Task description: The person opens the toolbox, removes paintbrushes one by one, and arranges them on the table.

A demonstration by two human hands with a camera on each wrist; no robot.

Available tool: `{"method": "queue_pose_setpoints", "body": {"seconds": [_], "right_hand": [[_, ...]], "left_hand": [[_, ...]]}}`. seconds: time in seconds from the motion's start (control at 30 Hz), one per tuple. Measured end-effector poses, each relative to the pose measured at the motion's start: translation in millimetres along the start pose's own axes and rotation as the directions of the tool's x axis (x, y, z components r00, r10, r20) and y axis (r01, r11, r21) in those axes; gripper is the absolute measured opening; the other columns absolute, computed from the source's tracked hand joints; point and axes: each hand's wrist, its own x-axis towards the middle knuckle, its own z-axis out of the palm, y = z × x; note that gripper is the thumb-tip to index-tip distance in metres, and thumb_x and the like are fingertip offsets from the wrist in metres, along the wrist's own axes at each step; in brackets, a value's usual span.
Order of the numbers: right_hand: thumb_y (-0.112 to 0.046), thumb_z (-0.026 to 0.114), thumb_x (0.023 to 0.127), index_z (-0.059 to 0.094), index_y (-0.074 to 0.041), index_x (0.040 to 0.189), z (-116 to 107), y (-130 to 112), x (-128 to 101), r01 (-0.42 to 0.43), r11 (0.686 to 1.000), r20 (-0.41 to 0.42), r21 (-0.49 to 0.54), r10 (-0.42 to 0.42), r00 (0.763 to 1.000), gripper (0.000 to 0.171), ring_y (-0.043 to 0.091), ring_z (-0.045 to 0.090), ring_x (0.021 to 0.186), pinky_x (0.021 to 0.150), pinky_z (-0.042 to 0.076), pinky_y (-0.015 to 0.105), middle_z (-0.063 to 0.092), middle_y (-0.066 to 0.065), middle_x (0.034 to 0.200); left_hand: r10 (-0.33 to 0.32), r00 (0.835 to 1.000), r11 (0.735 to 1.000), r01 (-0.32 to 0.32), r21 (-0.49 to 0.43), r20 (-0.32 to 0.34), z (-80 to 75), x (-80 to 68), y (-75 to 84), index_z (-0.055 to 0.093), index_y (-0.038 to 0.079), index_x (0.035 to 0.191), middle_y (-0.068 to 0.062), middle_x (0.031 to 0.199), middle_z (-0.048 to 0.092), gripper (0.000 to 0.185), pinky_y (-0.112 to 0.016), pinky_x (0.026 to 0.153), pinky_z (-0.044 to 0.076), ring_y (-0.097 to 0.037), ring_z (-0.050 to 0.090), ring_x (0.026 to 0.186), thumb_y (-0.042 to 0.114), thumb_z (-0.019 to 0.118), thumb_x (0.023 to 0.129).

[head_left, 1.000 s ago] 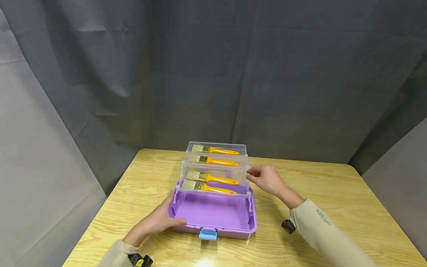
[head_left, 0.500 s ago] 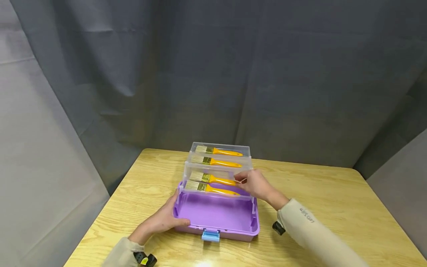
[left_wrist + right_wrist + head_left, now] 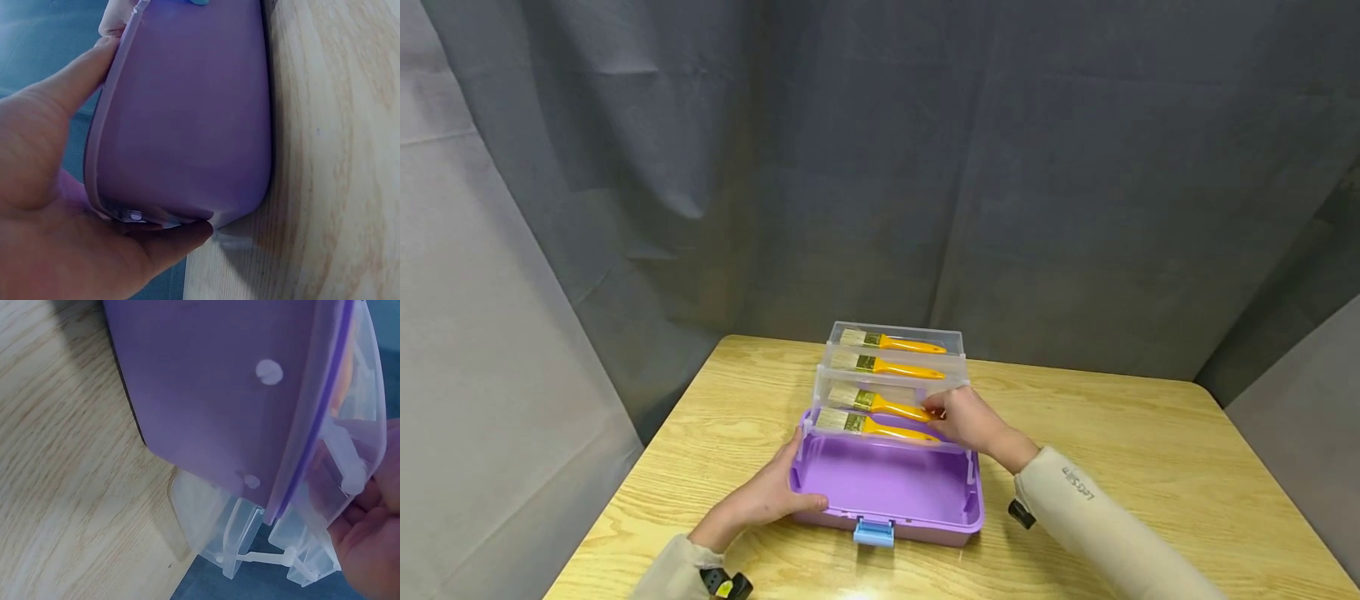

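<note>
Purple tool box [image 3: 887, 487] sits open mid-table [image 3: 1150, 450], between both hands. Left hand [image 3: 767, 496] grips its front-left corner, thumb over rim. Right hand [image 3: 966, 419] curls on the clear tray [image 3: 887, 398] at its right end, by a brush handle [image 3: 898, 408].

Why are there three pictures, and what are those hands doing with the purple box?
One person wears three cameras. The big picture comes from a camera on the head, looking down at a wooden table. The two close-ups come from cameras on each wrist. On the table sits a purple box with clear fold-out trays holding four orange-handled paintbrushes. The left hand grips the box's left edge. The right hand reaches into a tray and touches the handle of the third paintbrush; whether it grips it is unclear.
</note>
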Motion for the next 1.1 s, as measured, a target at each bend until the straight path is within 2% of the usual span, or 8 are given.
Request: {"method": "queue_pose_setpoints", "body": {"seconds": [0.13, 0.3, 0.47, 0.63, 0.73, 0.87, 1.1], "right_hand": [[-0.005, 0.075, 0.077, 0.073, -0.003, 0.093, -1.1, 0.1, 0.4, 0.004, 1.000, 0.001, 0.001, -0.004, 1.000, 0.017, 0.013, 0.062, 0.070, 0.063, 0.052, 0.023, 0.068, 0.003, 0.081], [-0.007, 0.074, 0.079, 0.073, -0.003, 0.097, -2.6, -1.6, -0.9, -0.031, 0.999, -0.009, 0.036, 0.032, 0.999, 0.019, 0.012, 0.064, 0.075, 0.068, 0.054, 0.026, 0.070, 0.004, 0.087], [-0.006, 0.074, 0.079, 0.075, -0.004, 0.096, -1.8, -2.8, -3.6, -0.074, 0.987, -0.053, 0.143, 0.082, 0.995, 0.017, 0.014, 0.066, 0.079, 0.070, 0.055, 0.026, 0.071, 0.004, 0.089], [-0.005, 0.075, 0.078, 0.076, -0.005, 0.095, -3.1, -4.7, -7.1, -0.154, 0.951, -0.115, 0.267, 0.190, 0.975, 0.017, 0.016, 0.066, 0.080, 0.069, 0.055, 0.027, 0.071, 0.005, 0.090], [-0.006, 0.076, 0.078, 0.076, -0.005, 0.096, -4.7, -5.5, -9.7, -0.218, 0.918, -0.128, 0.331, 0.273, 0.953, 0.019, 0.016, 0.065, 0.080, 0.067, 0.055, 0.025, 0.071, 0.005, 0.091], [-0.008, 0.076, 0.079, 0.075, -0.004, 0.100, -9.2, -6.1, -12.3, -0.288, 0.849, -0.126, 0.442, 0.377, 0.918, 0.021, 0.017, 0.066, 0.083, 0.067, 0.054, 0.023, 0.071, 0.008, 0.095], [-0.008, 0.074, 0.081, 0.073, -0.001, 0.105, -21.6, -1.9, -21.4, -0.313, 0.685, -0.098, 0.657, 0.490, 0.867, 0.025, 0.020, 0.067, 0.092, 0.077, 0.054, 0.027, 0.070, 0.013, 0.103]], "left_hand": [[0.006, 1.000, 1.000, -0.006, -0.009, 0.003, -0.1, 1.1, 0.4, -0.007, 0.005, 0.151, -0.026, 0.154, 0.002, 0.122, -0.056, 0.109, 0.015, -0.042, 0.011, 0.139, 0.027, 0.083, 0.071], [0.016, 1.000, 1.000, -0.016, -0.021, 0.008, -0.3, 1.4, 0.1, -0.008, 0.008, 0.151, -0.024, 0.155, 0.002, 0.122, -0.056, 0.109, 0.016, -0.041, 0.012, 0.139, 0.026, 0.083, 0.071], [0.033, 0.999, 0.999, -0.032, -0.026, 0.007, 0.2, 1.5, -1.6, -0.007, 0.008, 0.151, -0.024, 0.155, 0.003, 0.122, -0.057, 0.109, 0.016, -0.042, 0.014, 0.138, 0.025, 0.083, 0.071], [0.027, 1.000, 0.999, -0.027, -0.018, 0.004, 0.5, 0.7, -0.3, -0.007, 0.008, 0.151, -0.025, 0.154, 0.002, 0.123, -0.057, 0.109, 0.015, -0.043, 0.014, 0.138, 0.025, 0.083, 0.070], [0.023, 1.000, 1.000, -0.023, -0.013, 0.004, 1.4, 0.3, 0.0, -0.007, 0.008, 0.151, -0.025, 0.154, 0.002, 0.122, -0.058, 0.109, 0.015, -0.043, 0.012, 0.138, 0.025, 0.083, 0.070], [0.026, 1.000, 1.000, -0.026, -0.015, 0.011, 2.1, 0.6, -0.5, -0.008, 0.007, 0.151, -0.025, 0.154, 0.002, 0.122, -0.058, 0.109, 0.014, -0.043, 0.011, 0.138, 0.025, 0.083, 0.071], [0.040, 0.999, 0.998, -0.039, -0.041, 0.011, 0.9, 0.3, -0.8, -0.007, 0.005, 0.151, -0.026, 0.154, 0.002, 0.120, -0.059, 0.108, 0.013, -0.044, 0.011, 0.138, 0.023, 0.082, 0.072]]}}
